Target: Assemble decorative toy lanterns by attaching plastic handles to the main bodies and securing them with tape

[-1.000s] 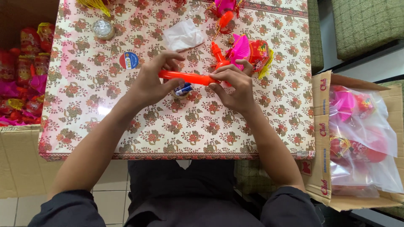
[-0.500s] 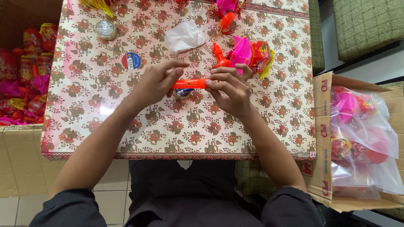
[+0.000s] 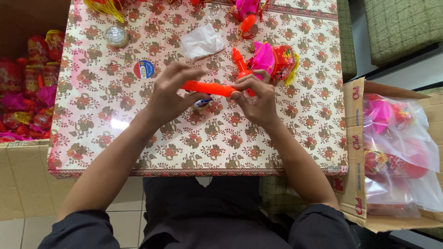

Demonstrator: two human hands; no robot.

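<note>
An orange plastic stick (image 3: 210, 88) is held level over the middle of the flowered table (image 3: 115, 133). My left hand (image 3: 171, 94) grips its left end and my right hand (image 3: 255, 98) grips its right end. A small round blue-and-white piece (image 3: 202, 103) lies on the table just under the stick, partly hidden by my left hand. Behind my right hand lie another orange stick (image 3: 238, 60) and a pink-and-red paper lantern with a yellow tassel (image 3: 276, 60).
A crumpled white plastic bag (image 3: 201, 41), a round sticker (image 3: 143, 69) and a silver tape roll (image 3: 116, 35) lie farther back. A cardboard box (image 3: 354, 138) of bagged lanterns stands at right. At left, an open box holds red and pink lanterns (image 3: 25, 83).
My hands have kept hold of the orange stick and moved slightly closer together, with the fingers shifting along it. The things on the table have stayed put.
</note>
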